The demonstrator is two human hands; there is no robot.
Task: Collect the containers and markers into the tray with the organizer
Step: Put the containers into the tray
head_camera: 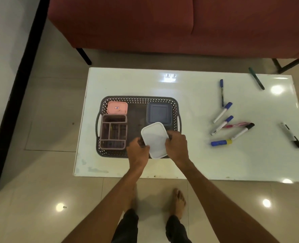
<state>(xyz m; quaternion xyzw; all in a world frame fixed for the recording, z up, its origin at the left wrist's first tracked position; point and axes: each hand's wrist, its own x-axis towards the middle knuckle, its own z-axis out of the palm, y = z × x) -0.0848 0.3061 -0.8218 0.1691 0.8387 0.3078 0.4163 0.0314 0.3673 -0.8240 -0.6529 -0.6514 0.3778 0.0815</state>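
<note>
Both hands grip a white lidded container over the near right part of the tray.

The left hand (138,151) pinches the near left edge of the white container (155,139) and the right hand (176,146) wraps fingers over its right side, holding it tilted above the grey perforated tray (138,100). Inside the tray, a blue-grey lidded container (159,113) sits at the far right, a pink lidded container (117,107) at the far left, and the divided pink organizer (113,132) just in front of it. On the glossy white table (189,165), well apart to the right, lie 4 white markers with blue or black caps, a pink pen (236,125), a blue and yellow marker (221,142), and 3 dark markers farther out. A red sofa (162,23) stands beyond the table.
</note>
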